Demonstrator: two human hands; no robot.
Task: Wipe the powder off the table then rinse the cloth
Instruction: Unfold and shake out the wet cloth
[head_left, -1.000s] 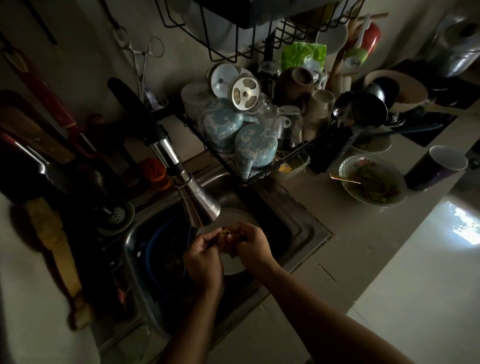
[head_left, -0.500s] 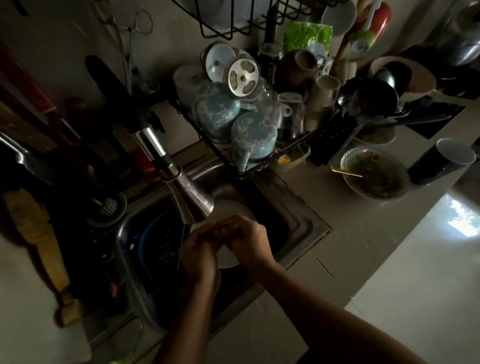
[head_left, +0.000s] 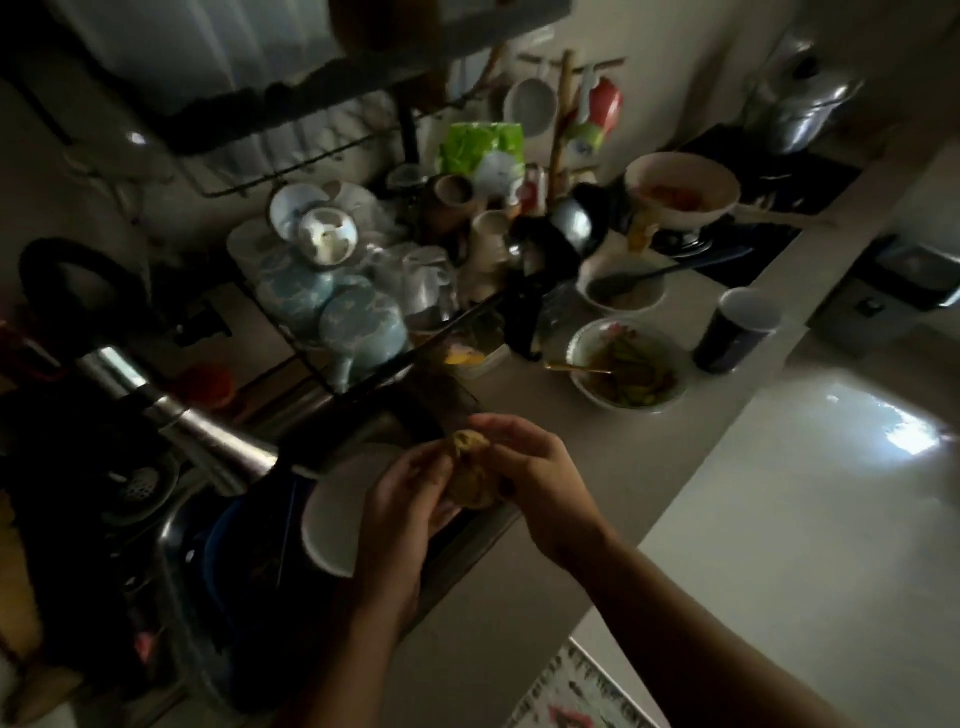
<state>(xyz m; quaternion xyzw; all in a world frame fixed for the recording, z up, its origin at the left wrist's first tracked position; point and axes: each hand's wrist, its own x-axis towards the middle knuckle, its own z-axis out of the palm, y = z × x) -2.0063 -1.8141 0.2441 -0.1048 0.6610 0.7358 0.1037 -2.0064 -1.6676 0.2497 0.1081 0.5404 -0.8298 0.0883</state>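
Observation:
A small yellowish cloth, bunched into a wad, sits between both hands over the right edge of the steel sink. My left hand curls around it from the left and my right hand grips it from the right and above. The chrome tap head points down into the sink, to the left of the hands. A white plate lies in the sink under my left hand. No running water is visible in the dim, blurred frame.
A dish rack with blue bowls and cups stands behind the sink. On the counter lie a bowl of greens with a spoon, a dark cup, another bowl with a utensil and a stove with a pan. The pale tabletop spreads to the right.
Both hands with the cloth have moved right, away from under the tap head toward the sink's right edge. The view has swung to the right and blurred.

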